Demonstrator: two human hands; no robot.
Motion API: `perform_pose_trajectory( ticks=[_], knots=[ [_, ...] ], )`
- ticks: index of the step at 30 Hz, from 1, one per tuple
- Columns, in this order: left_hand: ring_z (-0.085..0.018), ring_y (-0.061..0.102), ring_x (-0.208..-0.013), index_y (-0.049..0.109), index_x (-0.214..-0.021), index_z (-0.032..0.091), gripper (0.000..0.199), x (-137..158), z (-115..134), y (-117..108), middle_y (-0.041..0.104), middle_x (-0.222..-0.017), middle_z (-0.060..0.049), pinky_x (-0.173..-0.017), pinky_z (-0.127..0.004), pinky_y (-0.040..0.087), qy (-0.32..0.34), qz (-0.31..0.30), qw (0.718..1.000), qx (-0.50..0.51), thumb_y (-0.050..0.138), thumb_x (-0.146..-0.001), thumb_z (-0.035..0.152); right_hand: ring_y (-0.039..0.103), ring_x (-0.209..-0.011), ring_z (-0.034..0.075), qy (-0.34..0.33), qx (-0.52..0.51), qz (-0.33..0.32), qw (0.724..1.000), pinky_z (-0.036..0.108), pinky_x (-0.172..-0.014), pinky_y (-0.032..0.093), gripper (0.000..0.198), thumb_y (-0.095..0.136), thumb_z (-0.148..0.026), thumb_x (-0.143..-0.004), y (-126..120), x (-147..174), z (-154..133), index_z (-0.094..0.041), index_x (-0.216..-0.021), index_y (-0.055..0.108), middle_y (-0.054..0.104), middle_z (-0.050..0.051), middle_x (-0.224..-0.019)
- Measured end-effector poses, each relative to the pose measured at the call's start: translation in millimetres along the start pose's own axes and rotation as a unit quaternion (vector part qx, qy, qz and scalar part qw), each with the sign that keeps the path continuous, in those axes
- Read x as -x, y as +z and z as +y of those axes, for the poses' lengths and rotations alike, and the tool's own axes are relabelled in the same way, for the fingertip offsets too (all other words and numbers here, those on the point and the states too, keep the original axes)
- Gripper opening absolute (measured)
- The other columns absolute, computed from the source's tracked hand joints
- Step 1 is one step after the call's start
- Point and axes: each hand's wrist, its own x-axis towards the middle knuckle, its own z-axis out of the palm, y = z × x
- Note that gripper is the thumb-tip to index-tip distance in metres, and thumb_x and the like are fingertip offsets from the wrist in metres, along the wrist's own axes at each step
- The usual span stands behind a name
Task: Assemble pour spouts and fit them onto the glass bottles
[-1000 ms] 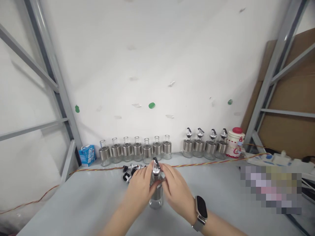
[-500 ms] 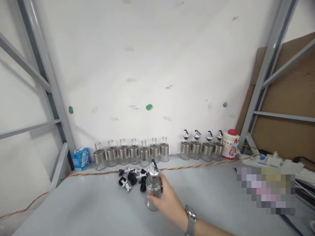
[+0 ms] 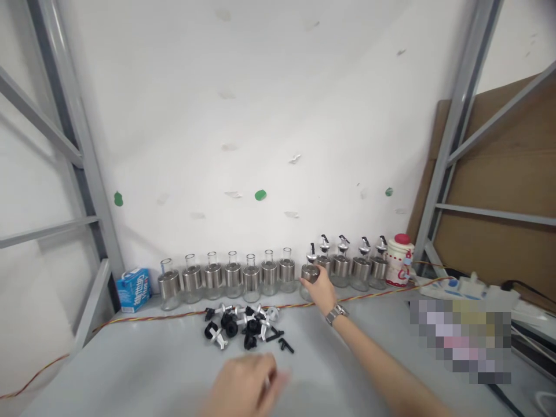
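Bottles (image 3: 233,277) of clear glass, seven in all, stand upright with open mouths in a row along the wall (image 3: 260,116), on the left side of the view. Each has a steel band around its body; whether there is anything inside is too hard to make out. Farther right stand four capped bottles (image 3: 341,267), each with a silver and black pourer in its neck. Beside them at the right end is a white jar (image 3: 399,263) with a red lid, and at the far left end a blue carton (image 3: 135,289); the contents of both are hidden.

The right hand (image 3: 322,291) grasps one more bottle, the held bottle (image 3: 309,273), around its band. It is upright with a pourer in its neck, between the open row and the four, just beside the nearest of these. Whether its base touches the table (image 3: 143,359) cannot be told.

The left hand (image 3: 245,382) is blurred, low in the view, its fingers curled; whether it grips anything cannot be told. It is well apart from the held bottle, nearer to the loose pourers (image 3: 231,328) heaped on the table beyond it.
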Motion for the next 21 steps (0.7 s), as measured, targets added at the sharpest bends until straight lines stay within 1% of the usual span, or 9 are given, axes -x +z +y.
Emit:
perform_pose_trajectory(
  ticks=[1, 3, 5, 8, 11, 13, 16, 18, 21],
  knots=[
    [-0.015, 0.055, -0.061, 0.053, -0.072, 0.022, 0.034, -8, -8, -3, 0.060, -0.067, -0.002, -0.057, -0.025, 0.036, -0.048, 0.053, 0.996, -0.052, 0.027, -0.086, 0.039, 0.054, -0.091, 0.026, -0.007, 0.008, 0.009, 1.000, 0.033, -0.073, 0.042, 0.056, 0.056, -0.041, -0.068, 2, 0, 1, -0.012, -0.113, 0.040, 0.056, 0.014, -0.099],
    [-0.014, 0.055, -0.060, 0.050, -0.071, 0.022, 0.030, -20, -27, -5, 0.061, -0.067, -0.001, -0.054, -0.022, 0.033, -0.093, 0.111, 0.982, -0.123, 0.029, -0.085, 0.038, 0.047, -0.100, 0.029, -0.018, 0.026, 0.028, 0.999, 0.037, -0.081, 0.037, 0.057, 0.056, -0.041, -0.069, 3, 0, 3, -0.011, -0.115, 0.040, 0.049, 0.017, -0.107],
    [-0.013, 0.053, -0.052, 0.048, -0.071, 0.021, 0.028, -26, -48, -2, 0.057, -0.058, 0.001, -0.050, -0.020, 0.030, -0.138, 0.124, 0.972, -0.147, 0.032, -0.084, 0.039, 0.044, -0.101, 0.033, -0.028, 0.050, 0.043, 0.997, 0.042, -0.083, 0.033, 0.060, 0.054, -0.040, -0.071, 4, -1, 5, -0.009, -0.120, 0.037, 0.046, 0.019, -0.105],
    [-0.011, 0.048, -0.047, 0.046, -0.070, 0.021, 0.027, -26, -69, 2, 0.051, -0.052, 0.004, -0.046, -0.019, 0.026, -0.173, 0.139, 0.964, -0.146, 0.032, -0.083, 0.040, 0.047, -0.093, 0.031, -0.053, 0.073, 0.043, 0.995, 0.041, -0.078, 0.037, 0.065, 0.050, -0.036, -0.075, 8, -3, 9, -0.007, -0.127, 0.025, 0.047, 0.018, -0.099],
    [-0.010, 0.046, -0.046, 0.044, -0.069, 0.020, 0.027, -24, -75, 4, 0.046, -0.049, 0.005, -0.046, -0.018, 0.025, -0.187, 0.147, 0.964, -0.120, 0.030, -0.083, 0.039, 0.051, -0.085, 0.025, -0.073, 0.067, 0.026, 0.995, 0.035, -0.072, 0.040, 0.062, 0.045, -0.030, -0.078, 14, -5, 11, -0.006, -0.129, 0.018, 0.048, 0.015, -0.098],
    [-0.010, 0.045, -0.046, 0.044, -0.070, 0.020, 0.026, -24, -74, 4, 0.045, -0.048, 0.005, -0.046, -0.018, 0.024, -0.189, 0.143, 0.965, -0.109, 0.030, -0.084, 0.037, 0.051, -0.083, 0.024, -0.086, 0.061, 0.020, 0.994, 0.035, -0.073, 0.040, 0.057, 0.041, -0.027, -0.080, 16, -3, 9, -0.007, -0.129, 0.020, 0.049, 0.013, -0.094],
    [-0.009, 0.044, -0.045, 0.044, -0.071, 0.020, 0.026, -24, -74, 6, 0.045, -0.049, 0.005, -0.046, -0.018, 0.024, -0.180, 0.141, 0.967, -0.111, 0.028, -0.084, 0.036, 0.050, -0.086, 0.024, -0.106, 0.049, 0.025, 0.993, 0.039, -0.078, 0.038, 0.049, 0.035, -0.027, -0.081, 17, 1, 2, -0.008, -0.126, 0.026, 0.051, 0.011, -0.090],
    [-0.010, 0.045, -0.045, 0.044, -0.073, 0.021, 0.025, -23, -73, 8, 0.046, -0.050, 0.005, -0.046, -0.018, 0.024, -0.176, 0.138, 0.967, -0.120, 0.028, -0.084, 0.036, 0.049, -0.088, 0.023, -0.122, 0.037, 0.025, 0.991, 0.039, -0.081, 0.037, 0.047, 0.034, -0.028, -0.081, 18, 2, -6, -0.008, -0.124, 0.028, 0.050, 0.011, -0.094],
    [-0.010, 0.047, -0.046, 0.046, -0.074, 0.021, 0.024, -22, -71, 8, 0.049, -0.051, 0.004, -0.047, -0.018, 0.025, -0.179, 0.129, 0.966, -0.135, 0.030, -0.084, 0.035, 0.046, -0.096, 0.022, -0.145, 0.024, 0.010, 0.989, 0.036, -0.085, 0.036, 0.050, 0.041, -0.030, -0.078, 22, 1, -20, -0.010, -0.122, 0.032, 0.047, 0.013, -0.105]
  ],
)
